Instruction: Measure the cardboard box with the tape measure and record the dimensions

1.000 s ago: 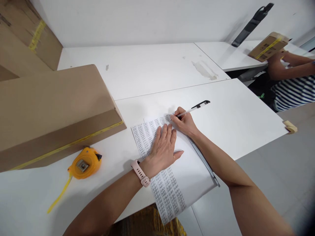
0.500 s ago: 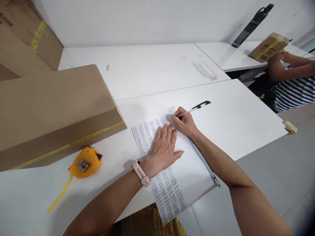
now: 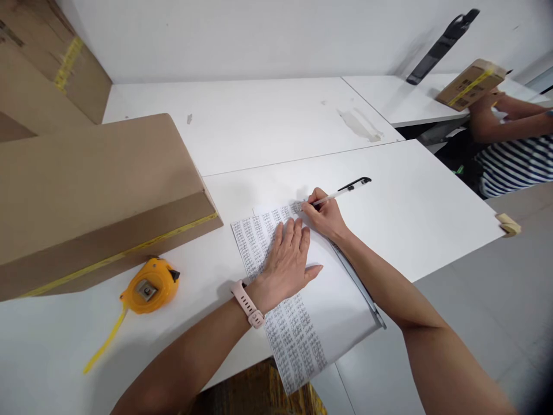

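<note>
The right hand (image 3: 324, 216) pinches a slim white-and-black plastic pen (image 3: 345, 190), its tip at the far edge of a white, partly written-on paper sheet (image 3: 302, 328). The left hand (image 3: 287, 262) lies flat on the sheet, thumb spread from the fingers. The sheet overhangs the near edge of a white table (image 3: 397, 213). Left of the sheet sit an orange plastic tape measure (image 3: 162, 288) and a long brown cardboard box (image 3: 95, 167).
</note>
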Tool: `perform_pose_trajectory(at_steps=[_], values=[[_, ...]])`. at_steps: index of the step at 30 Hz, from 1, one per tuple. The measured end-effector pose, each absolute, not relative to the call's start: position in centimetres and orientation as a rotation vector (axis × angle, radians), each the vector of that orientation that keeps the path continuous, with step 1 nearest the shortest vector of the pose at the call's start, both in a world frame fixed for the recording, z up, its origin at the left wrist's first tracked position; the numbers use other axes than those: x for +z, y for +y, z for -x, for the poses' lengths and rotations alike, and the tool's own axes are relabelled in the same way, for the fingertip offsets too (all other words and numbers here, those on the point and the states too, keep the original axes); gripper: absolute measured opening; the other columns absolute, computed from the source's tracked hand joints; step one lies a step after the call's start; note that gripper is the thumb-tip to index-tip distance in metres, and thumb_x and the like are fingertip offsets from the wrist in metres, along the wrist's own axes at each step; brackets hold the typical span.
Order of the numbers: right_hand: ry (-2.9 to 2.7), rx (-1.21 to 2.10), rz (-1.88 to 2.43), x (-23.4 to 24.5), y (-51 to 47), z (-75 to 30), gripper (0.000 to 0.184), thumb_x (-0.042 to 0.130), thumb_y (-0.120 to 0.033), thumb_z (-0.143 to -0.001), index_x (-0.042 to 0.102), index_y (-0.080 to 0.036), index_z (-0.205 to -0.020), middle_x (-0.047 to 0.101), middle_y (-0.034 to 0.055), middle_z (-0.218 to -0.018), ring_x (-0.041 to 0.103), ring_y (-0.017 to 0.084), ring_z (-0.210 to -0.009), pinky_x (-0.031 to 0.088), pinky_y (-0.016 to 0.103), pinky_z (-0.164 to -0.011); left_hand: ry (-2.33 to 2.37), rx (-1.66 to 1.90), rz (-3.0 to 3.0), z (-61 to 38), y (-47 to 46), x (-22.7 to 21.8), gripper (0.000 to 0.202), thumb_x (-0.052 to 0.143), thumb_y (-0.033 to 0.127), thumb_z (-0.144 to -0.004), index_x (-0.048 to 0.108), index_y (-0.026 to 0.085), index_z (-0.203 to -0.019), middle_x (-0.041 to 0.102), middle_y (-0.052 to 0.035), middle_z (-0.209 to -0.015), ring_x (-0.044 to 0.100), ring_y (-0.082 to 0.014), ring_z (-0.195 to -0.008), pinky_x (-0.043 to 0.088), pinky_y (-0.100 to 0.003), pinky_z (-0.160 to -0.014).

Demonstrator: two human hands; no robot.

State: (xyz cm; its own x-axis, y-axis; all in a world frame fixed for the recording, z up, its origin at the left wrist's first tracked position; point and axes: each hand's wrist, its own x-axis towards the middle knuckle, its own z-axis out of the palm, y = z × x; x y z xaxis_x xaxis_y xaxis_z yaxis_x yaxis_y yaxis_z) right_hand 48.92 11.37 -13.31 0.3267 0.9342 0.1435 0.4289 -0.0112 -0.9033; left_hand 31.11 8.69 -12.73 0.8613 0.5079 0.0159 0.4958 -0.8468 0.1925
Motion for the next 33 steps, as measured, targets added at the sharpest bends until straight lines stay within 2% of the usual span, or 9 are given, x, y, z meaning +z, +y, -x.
perform_pose_trajectory(at_steps=[25, 28, 30, 33], values=[[-1.258, 0.576, 1.622, -13.5, 11.4, -49.1, 0.022, 0.062, -0.024, -0.083, 0.045, -0.023, -0.07, 0.041, -0.0062, -0.058, 0.037, 0.012, -0.055, 0.031, 0.027, -0.053, 0.783, 0.127, -2.846, -31.1, 8.7, -12.8, 0.085, 0.043, 0.062, -0.099, 0.036, -0.004, -0.154, 0.027, -0.0288, -0.163, 0.019, -0.0426, -0.154, 0.013, -0.057, -0.126], [-1.304, 0.457, 1.552, -13.3, 11.4, -49.9, 0.015, 0.061, -0.031, -0.089, 0.052, -0.023, -0.08, 0.051, -0.0032, -0.068, 0.043, 0.013, -0.059, 0.037, 0.028, -0.055, 0.783, 0.129, -2.86, -31.1, 8.7, -12.8, 0.084, 0.043, 0.062, -0.099, 0.036, -0.002, -0.154, 0.027, -0.0279, -0.164, 0.02, -0.0417, -0.154, 0.015, -0.056, -0.126], [-1.493, 0.34, 1.509, -13.3, 11.4, -50.6, 0.008, 0.058, -0.031, -0.093, 0.06, -0.023, -0.093, 0.062, 0.0016, -0.082, 0.052, 0.016, -0.07, 0.044, 0.032, -0.064, 0.789, 0.141, -2.87, -31.1, 8.7, -13.0, 0.083, 0.043, 0.062, -0.099, 0.037, -0.001, -0.153, 0.028, -0.0268, -0.164, 0.021, -0.0411, -0.154, 0.016, -0.056, -0.126], [-1.892, 0.192, 1.458, -13.6, 11.4, -51.5, 0.021, 0.05, -0.019, -0.094, 0.068, -0.024, -0.102, 0.068, 0.0076, -0.095, 0.056, 0.023, -0.087, 0.048, 0.038, -0.077, 0.802, 0.195, -2.877, -31.2, 8.7, -13.2, 0.081, 0.047, 0.061, -0.098, 0.041, 0.001, -0.151, 0.032, -0.0267, -0.162, 0.026, -0.0416, -0.152, 0.02, -0.056, -0.125]])
